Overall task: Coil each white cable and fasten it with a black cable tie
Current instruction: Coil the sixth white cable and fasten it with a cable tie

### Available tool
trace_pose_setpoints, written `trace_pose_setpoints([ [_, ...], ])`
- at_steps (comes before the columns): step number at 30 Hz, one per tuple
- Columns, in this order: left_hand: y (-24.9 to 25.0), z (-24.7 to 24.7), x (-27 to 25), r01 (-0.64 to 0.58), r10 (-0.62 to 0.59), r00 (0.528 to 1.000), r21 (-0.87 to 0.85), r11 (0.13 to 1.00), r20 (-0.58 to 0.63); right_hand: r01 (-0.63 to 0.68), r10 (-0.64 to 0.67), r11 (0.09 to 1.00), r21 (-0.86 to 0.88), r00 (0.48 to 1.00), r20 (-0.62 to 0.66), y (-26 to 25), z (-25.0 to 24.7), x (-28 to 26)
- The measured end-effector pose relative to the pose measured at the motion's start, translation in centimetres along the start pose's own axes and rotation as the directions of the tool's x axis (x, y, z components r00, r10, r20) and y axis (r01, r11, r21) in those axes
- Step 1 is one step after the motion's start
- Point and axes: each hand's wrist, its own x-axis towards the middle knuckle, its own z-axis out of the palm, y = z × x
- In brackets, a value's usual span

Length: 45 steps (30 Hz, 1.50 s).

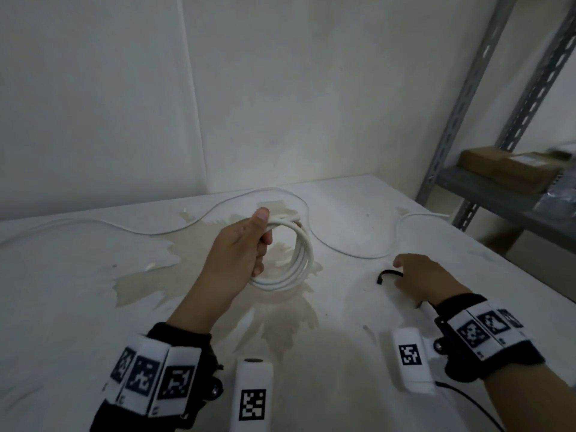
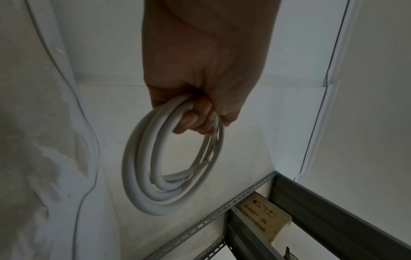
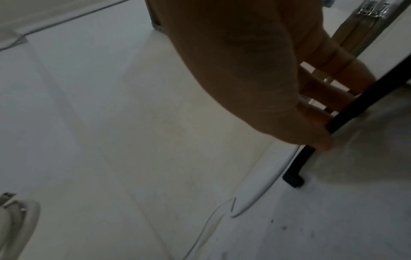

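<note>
One stained white table (image 1: 93, 307) carried everything, grey shelving (image 1: 486, 194) to its right. Left hand (image 1: 240, 257) held the coiled white cable (image 1: 304, 260) above the tabletop, fingers curled through the loops, thumb on top. Uncoiled white cable (image 1: 156, 233) lay along the far edge. Right hand (image 1: 427, 280) rested on the black cable tie (image 1: 388, 274), fingers slightly spread over it; couldn't tell if pinching.

My left hand (image 2: 200, 73) grips the coiled white cable (image 2: 155, 176), fingers (image 2: 195, 119) curled through its top so the loops hang below. To the left a loose white cable (image 2: 89, 140) runs along the stained white table (image 2: 33, 158). At lower right stands a grey metal shelf (image 2: 311, 202) with a printed cardboard box (image 2: 266, 221) inside.
</note>
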Motion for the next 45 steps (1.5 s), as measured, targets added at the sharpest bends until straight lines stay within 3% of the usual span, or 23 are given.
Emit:
trace_pose_setpoints([
  [5,-0.1,-0.8,0.5,0.005,-0.011,0.998,-0.091,0.996,-0.058,0.035,-0.036,0.998,-0.051,0.999,-0.023,-1.6,-0.6,0.2],
  [9,-0.2,-1.4,0.9,-0.019,0.006,0.993,-0.115,0.993,-0.115,0.195,-0.161,0.961,0.196,0.971,-0.176,-4.4,-1.6,-0.1],
  [11,-0.2,-1.8,1.1,-0.038,0.02,0.988,-0.119,0.992,-0.15,0.342,-0.258,0.865,0.368,0.931,-0.258,-6.5,-2.4,-1.0],
  [15,0.0,-2.8,1.3,-0.084,0.06,0.968,-0.091,0.992,-0.242,0.577,-0.439,0.58,0.575,0.816,-0.375,-11.2,-4.2,-3.6],
  [18,-0.1,-4.0,1.6,-0.125,0.095,0.94,-0.072,0.99,-0.326,0.652,-0.507,0.393,0.649,0.742,-0.438,-14.4,-5.1,-5.2],
  [20,-0.1,-4.8,1.8,-0.159,0.129,0.916,-0.05,0.986,-0.38,0.652,-0.536,0.313,0.691,0.722,-0.439,-16.3,-5.1,-5.8],
  [22,0.0,-5.5,1.9,-0.189,0.159,0.892,-0.03,0.982,-0.423,0.644,-0.532,0.294,0.706,0.724,-0.439,-18.0,-4.6,-5.8],
  [28,-0.8,-5.8,2.1,-0.237,0.26,0.839,0.109,0.965,-0.478,0.566,-0.421,0.274,0.778,0.798,-0.432,-21.2,-3.3,-4.7],
  [31,-1.2,-5.5,2.1,-0.223,0.27,0.862,0.157,0.962,-0.428,0.563,-0.363,0.258,0.785,0.809,-0.461,-21.9,-2.9,-4.2],
  [37,-0.8,-6.0,2.2,-0.196,0.22,0.903,0.104,0.975,-0.368,0.542,-0.361,0.133,0.829,0.806,-0.469,-22.1,-2.7,-3.9],
  [45,-1.9,-5.4,2.0,-0.249,0.31,0.907,0.232,0.94,-0.286,0.562,-0.323,0.228,0.795,0.814,-0.483,-21.8,-2.3,-3.2],
])
